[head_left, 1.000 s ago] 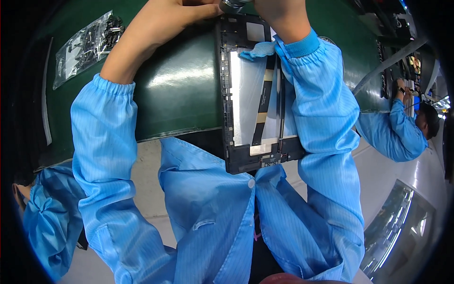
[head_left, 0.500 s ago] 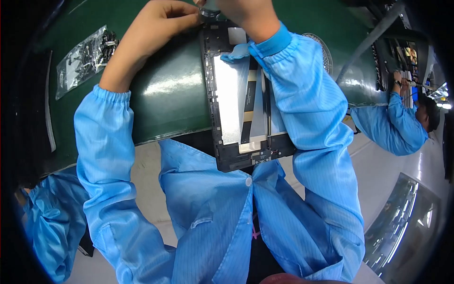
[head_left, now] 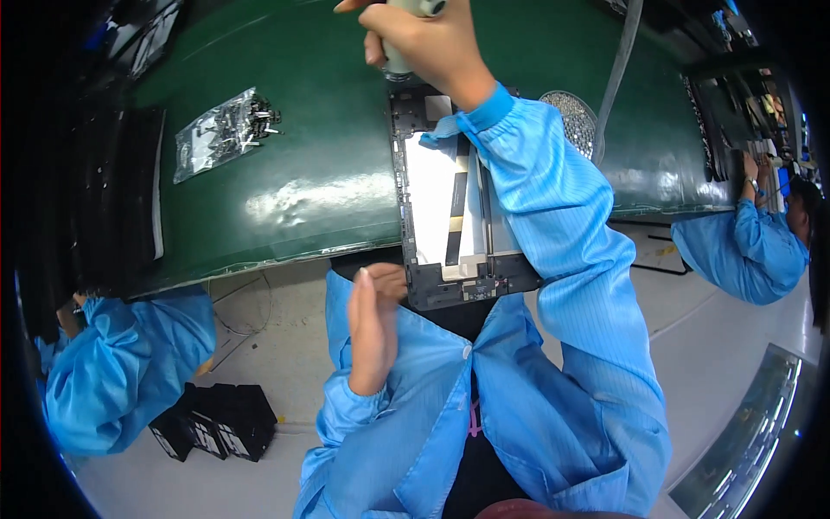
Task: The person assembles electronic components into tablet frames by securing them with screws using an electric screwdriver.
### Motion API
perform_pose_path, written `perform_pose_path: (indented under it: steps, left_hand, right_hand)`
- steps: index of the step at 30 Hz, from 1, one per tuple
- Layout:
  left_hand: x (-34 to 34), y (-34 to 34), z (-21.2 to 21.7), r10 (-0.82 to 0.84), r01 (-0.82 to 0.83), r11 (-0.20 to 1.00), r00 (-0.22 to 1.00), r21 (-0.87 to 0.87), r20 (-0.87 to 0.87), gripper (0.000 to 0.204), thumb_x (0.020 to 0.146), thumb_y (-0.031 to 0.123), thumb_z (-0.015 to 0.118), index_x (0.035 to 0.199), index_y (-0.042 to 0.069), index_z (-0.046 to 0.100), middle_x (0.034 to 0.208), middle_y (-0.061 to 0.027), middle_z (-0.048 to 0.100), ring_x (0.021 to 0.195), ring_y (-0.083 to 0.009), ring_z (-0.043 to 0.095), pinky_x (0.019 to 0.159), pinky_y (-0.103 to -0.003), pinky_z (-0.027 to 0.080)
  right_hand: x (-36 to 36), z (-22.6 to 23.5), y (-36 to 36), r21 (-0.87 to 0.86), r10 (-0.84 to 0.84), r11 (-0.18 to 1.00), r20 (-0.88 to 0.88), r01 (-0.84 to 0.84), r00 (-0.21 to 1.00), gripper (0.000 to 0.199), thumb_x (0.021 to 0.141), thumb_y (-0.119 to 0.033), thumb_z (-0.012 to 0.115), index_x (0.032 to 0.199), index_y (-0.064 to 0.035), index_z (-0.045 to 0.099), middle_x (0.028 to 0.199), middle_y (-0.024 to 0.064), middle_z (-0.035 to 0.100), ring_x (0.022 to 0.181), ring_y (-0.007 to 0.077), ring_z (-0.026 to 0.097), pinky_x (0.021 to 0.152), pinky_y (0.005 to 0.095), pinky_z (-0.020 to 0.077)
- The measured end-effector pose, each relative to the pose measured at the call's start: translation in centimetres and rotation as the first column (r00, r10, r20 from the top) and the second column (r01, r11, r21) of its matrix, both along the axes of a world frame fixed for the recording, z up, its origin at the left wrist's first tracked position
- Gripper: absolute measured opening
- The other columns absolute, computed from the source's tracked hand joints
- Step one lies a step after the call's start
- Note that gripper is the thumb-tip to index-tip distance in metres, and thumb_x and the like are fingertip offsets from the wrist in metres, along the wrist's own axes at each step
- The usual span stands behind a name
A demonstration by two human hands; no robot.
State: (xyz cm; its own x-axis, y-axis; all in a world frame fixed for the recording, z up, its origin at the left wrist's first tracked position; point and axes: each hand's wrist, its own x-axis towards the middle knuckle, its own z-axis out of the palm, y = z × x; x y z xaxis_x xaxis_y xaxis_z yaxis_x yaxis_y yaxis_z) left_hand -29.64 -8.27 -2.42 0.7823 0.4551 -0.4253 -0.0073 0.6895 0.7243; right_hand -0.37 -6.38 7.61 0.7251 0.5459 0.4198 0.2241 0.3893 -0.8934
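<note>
Right hand fisted; left hand flat.

The right hand grips a grey cylindrical tool upright over the top edge of a black device frame on the green tabletop. The left hand, fingers straight, touches the frame's lower left corner; a clear bag of screws lies well apart.

Green mat (blue sleeves).
</note>
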Motion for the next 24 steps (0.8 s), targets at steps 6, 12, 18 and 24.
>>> perform_pose_path:
  steps: [6,12,18,24]
  left_hand:
    - [2.8,-0.3,0.9,-0.228,0.246,0.937,0.969,-0.249,0.099,0.049,0.108,0.039,0.04,0.125,-0.004,0.058,0.114,-0.0125,0.069,0.105,-0.0172,0.066,0.094,-0.032,0.053]
    - [2.1,-0.8,0.7,-0.25,0.288,0.93,0.951,-0.23,0.181,0.04,0.108,0.028,0.044,0.124,-0.005,0.058,0.114,-0.0125,0.069,0.101,-0.0153,0.067,0.09,-0.029,0.054]
    - [1.2,-0.2,2.0,-0.192,0.195,0.98,0.979,-0.03,0.065,0.037,0.104,0.021,0.054,0.129,-0.006,0.05,0.117,-0.0122,0.066,0.106,-0.015,0.063,0.093,-0.028,0.05]
    - [3.1,-2.6,1.6,-0.141,0.207,0.866,0.974,0.455,-0.175,0.036,0.102,0.014,0.059,0.128,-0.006,0.044,0.114,-0.0104,0.062,0.104,-0.0105,0.057,0.091,-0.026,0.046]
  right_hand:
    - [1.4,4.0,-6.7,0.098,-0.258,0.961,-0.025,0.259,0.966,0.02,0.084,0.004,0.059,0.103,0.0029,0.064,0.092,0.0153,0.072,0.05,0.0141,0.058,0.046,0.0279,0.0489]
    - [5.6,3.4,-16.2,0.029,-0.485,0.874,0.107,0.485,0.868,0.026,0.082,0.002,0.061,0.107,0.009,0.066,0.098,0.0191,0.073,0.052,0.0134,0.058,0.047,0.0274,0.0461]
    - [9.3,2.6,-17.7,-0.016,-0.562,0.82,0.174,0.573,0.809,0.025,0.085,-0.002,0.062,0.107,0.0089,0.067,0.1,0.017,0.073,0.055,0.0128,0.059,0.049,0.0261,0.046]
    - [11.7,2.7,-17.3,0.019,-0.566,0.814,0.257,0.581,0.783,0.019,0.087,-0.003,0.064,0.104,0.0055,0.068,0.094,0.0114,0.074,0.055,0.0109,0.06,0.048,0.0254,0.0475]
